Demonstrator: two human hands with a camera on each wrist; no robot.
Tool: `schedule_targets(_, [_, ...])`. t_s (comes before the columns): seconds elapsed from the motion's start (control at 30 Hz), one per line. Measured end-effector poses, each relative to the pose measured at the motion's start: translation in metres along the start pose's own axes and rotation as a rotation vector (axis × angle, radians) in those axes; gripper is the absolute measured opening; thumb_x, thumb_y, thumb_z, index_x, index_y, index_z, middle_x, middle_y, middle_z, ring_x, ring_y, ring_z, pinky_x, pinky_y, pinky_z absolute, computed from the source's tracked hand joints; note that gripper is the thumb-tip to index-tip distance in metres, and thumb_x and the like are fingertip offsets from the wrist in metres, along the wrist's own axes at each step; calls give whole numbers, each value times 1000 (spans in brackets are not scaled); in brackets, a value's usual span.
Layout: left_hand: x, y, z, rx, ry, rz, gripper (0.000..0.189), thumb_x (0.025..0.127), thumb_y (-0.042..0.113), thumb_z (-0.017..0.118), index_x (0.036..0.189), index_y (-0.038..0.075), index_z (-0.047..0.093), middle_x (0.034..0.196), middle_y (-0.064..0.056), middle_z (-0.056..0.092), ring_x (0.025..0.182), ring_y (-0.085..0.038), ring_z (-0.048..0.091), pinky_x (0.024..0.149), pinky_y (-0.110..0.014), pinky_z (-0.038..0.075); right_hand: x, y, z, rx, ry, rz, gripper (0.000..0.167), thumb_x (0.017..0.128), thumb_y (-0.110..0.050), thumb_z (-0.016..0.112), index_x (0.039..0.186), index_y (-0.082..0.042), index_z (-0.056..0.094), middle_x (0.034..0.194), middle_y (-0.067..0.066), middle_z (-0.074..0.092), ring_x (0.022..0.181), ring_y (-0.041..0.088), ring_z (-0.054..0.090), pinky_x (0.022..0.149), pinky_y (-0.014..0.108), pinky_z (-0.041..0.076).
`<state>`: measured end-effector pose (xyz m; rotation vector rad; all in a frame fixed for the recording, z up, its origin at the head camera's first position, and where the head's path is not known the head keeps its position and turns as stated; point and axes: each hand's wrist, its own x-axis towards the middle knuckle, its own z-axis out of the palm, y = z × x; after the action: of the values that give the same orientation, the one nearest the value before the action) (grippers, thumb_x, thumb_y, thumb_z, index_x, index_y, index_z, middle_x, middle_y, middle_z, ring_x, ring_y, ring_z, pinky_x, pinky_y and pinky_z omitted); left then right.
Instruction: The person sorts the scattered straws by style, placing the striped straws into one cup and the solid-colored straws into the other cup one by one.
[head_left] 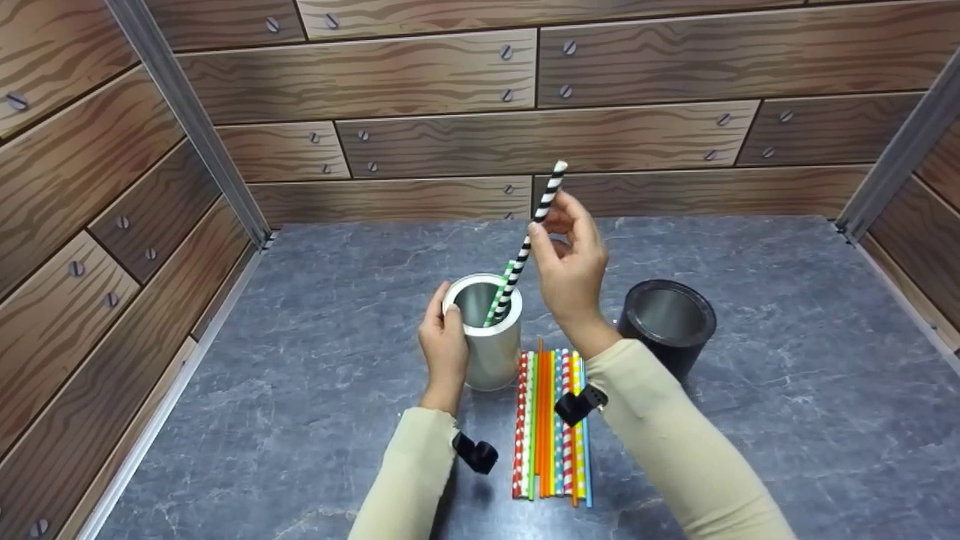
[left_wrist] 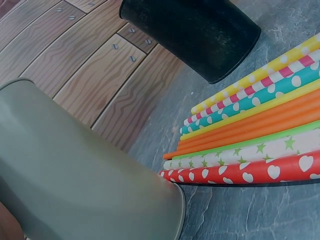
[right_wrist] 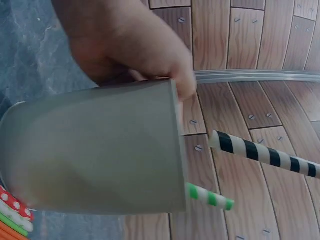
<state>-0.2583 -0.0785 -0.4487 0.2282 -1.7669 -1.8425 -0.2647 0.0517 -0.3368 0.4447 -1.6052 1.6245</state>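
My left hand grips a light grey, cylindrical cup at its left side, the thumb close by the rim. A green-and-white striped straw leans in this cup and sticks out past the rim. Between thumb and fingers my right hand pinches a black-and-white striped straw by its upper part. The straw slants down over the cup's mouth; in the right wrist view its lower end is just above the rim. In the left wrist view the grey cup stands close to the row of straws.
A row of colourful paper straws, plain, dotted, striped and patterned, lies on the grey marbled table in front of the cup. To the right stands a black cup. Wood-patterned walls enclose the back and sides.
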Motion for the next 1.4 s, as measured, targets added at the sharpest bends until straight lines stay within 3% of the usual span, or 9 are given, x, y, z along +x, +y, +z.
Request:
schedule_targets(0.3, [-1, 1, 0, 22, -5, 11, 40, 87, 2, 43, 125, 0, 56, 126, -15, 57, 117, -25, 53, 97, -39, 45, -32, 22, 2, 33, 42, -73, 40, 80, 8, 62, 118, 12, 50, 92, 19, 58, 83, 11, 58, 68, 22, 53])
schedule_targets(0.73, [0, 0, -1, 15, 8, -3, 41, 86, 2, 45, 125, 0, 57, 126, -15, 57, 116, -24, 54, 96, -37, 45, -66, 41, 0, -90, -83, -94, 39, 78, 7, 64, 116, 9, 53, 91, 17, 59, 82, 18, 60, 63, 20, 54])
schedule_targets(0.97, [-1, -1, -1, 14, 0, -6, 40, 87, 2, 44, 125, -2, 55, 127, -16, 57, 117, -25, 53, 97, -39, 45, -73, 47, 0, -113, -163, -103, 39, 78, 6, 66, 115, 9, 54, 90, 16, 60, 81, 25, 62, 64, 22, 55])
schedule_targets(1.4, [0, 0, -2, 15, -16, 0, 41, 87, 2, 43, 126, -1, 54, 127, -16, 56, 118, -26, 52, 97, -39, 44, -72, 47, 2, -177, -183, -5, 31, 76, 6, 65, 107, 7, 59, 84, 15, 62, 79, 26, 63, 65, 29, 57])
